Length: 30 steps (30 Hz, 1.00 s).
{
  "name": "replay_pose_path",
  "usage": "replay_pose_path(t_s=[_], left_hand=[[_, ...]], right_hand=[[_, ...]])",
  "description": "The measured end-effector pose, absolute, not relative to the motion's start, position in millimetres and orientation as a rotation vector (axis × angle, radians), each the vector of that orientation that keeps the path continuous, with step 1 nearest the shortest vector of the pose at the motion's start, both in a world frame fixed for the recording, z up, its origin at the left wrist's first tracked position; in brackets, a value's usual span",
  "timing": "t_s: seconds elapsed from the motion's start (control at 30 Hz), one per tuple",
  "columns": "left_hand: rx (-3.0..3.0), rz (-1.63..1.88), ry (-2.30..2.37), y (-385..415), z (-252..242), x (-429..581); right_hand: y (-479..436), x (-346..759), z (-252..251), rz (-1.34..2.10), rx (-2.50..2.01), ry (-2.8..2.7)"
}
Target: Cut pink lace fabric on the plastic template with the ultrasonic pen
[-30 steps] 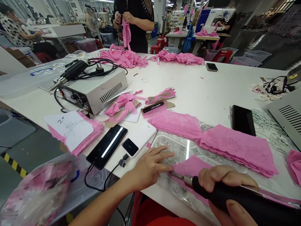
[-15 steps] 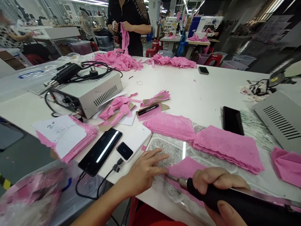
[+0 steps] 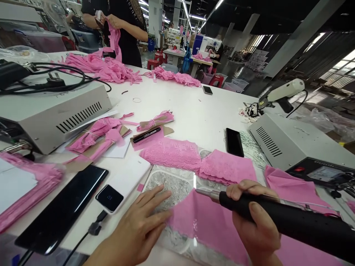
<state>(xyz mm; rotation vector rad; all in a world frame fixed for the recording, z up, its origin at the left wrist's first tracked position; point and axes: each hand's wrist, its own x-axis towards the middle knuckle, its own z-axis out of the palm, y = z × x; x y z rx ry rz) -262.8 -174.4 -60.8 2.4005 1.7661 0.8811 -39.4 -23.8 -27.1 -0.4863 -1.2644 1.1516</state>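
Note:
A pink fabric piece [image 3: 209,218] lies flat on a clear plastic-covered, grey-patterned pad [image 3: 173,186]. My left hand [image 3: 142,218] rests open beside it, fingers spread, fingertips touching its left corner and the pad. In my right hand [image 3: 256,218] is a black handpiece with a tapered metal tip [image 3: 288,218], held like a thick pen. Its tip is at the fabric's upper edge; whether it touches I cannot tell. Just beyond lie two stacks of pink fabric, a lace-edged stack [image 3: 172,153] and a second stack [image 3: 229,166].
Grey control boxes stand left [image 3: 55,111] and right [image 3: 302,144]. Near my left hand are a white power bank [image 3: 127,181] with a cable and a black phone [image 3: 63,207]. Another phone [image 3: 234,142] lies by the right box. A person [image 3: 122,33] handles pink fabric across the table.
My view has turned right and the scene has shifted left. The handpiece's tip has moved away from my left fingertips to the fabric's upper edge. More of the fabric shows.

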Motion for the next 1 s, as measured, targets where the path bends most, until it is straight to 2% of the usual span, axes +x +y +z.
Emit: replay_pose_path(t_s=[1.0], left_hand=[[2.363, 0.918, 1.730, -174.9, -56.0, -260.7]], right_hand=[[-19.9, -39.5, -27.0, 1.143, -0.541, -1.269]])
